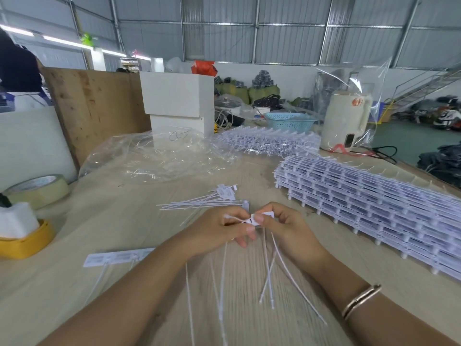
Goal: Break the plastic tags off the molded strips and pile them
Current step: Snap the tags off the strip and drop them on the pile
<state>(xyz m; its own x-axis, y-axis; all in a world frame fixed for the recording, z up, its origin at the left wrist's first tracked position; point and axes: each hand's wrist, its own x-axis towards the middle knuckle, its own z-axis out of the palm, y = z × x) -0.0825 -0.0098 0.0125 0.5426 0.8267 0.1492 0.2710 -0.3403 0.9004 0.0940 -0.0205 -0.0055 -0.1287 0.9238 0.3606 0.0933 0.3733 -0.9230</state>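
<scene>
A white tag strip (259,219) is pinched between both hands at table centre, near edge: left hand (219,232) and right hand (287,227) are both clamped on it, thumbs meeting over the tag head, thin tails hanging down toward the viewer. A small pile of loose tags (212,199) is laid just beyond the hands. A short strip piece (117,257) is left flat at near left. Stacked molded strips (374,208) are spread along the right side; a second, messier heap of strips (269,142) is seen farther back. A crumpled clear plastic bag (154,156) is lying far left of centre, in front of white boxes (178,96). A tape roll (37,189) and a yellow container (27,242) holding white foam are placed at left. A blue basket (289,122), contents not visible, and a cream kettle (345,121) are set at far right. A bracelet (361,299) is worn on the right wrist.
</scene>
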